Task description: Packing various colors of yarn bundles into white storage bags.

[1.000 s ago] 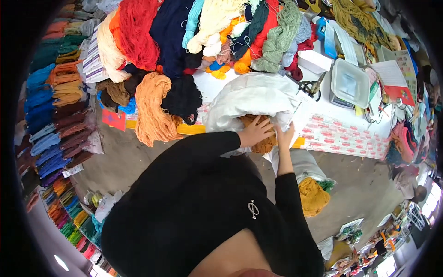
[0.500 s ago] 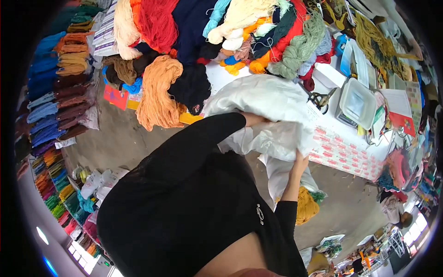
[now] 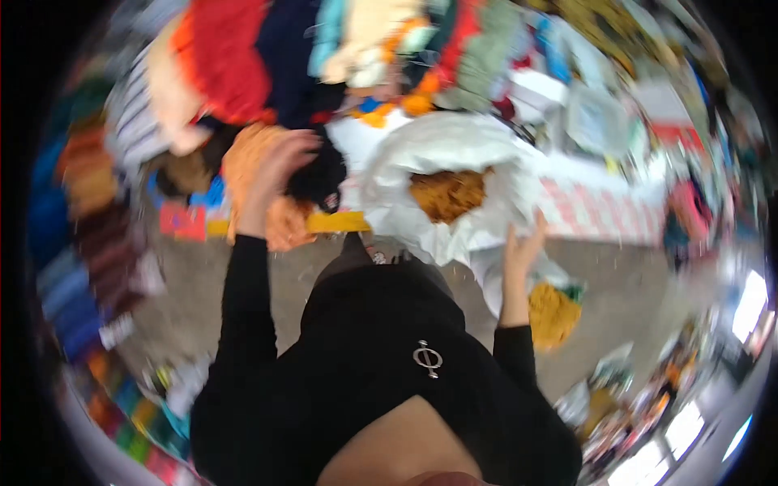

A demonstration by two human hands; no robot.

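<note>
A white plastic sack [image 3: 397,162] stands with its mouth spread wide at the table's near edge. Brown-gold yarn [image 3: 447,194] shows down inside it. My left hand [image 3: 279,166], smeared by motion, is over the peach-orange yarn hank [image 3: 243,158] and beside the black yarn [image 3: 324,166]; its fingers are stretched out and nothing shows in them. At the sack's right side, my right hand [image 3: 523,247] has its fingers apart. Whether it touches the plastic I cannot tell.
Red yarn [image 3: 231,57], navy yarn [image 3: 288,65] and grey-green yarn [image 3: 486,57] are heaped at the back. A clear plastic tub [image 3: 596,121] sits at the right. Below, mustard yarn [image 3: 553,316] pokes from another white bag on the floor. Shelved hanks [image 3: 97,259] line the left.
My left hand has come out of the sack and swung left over the peach-orange hank. The sack's mouth now faces up, showing the yarn inside. My right hand has loosened from the plastic.
</note>
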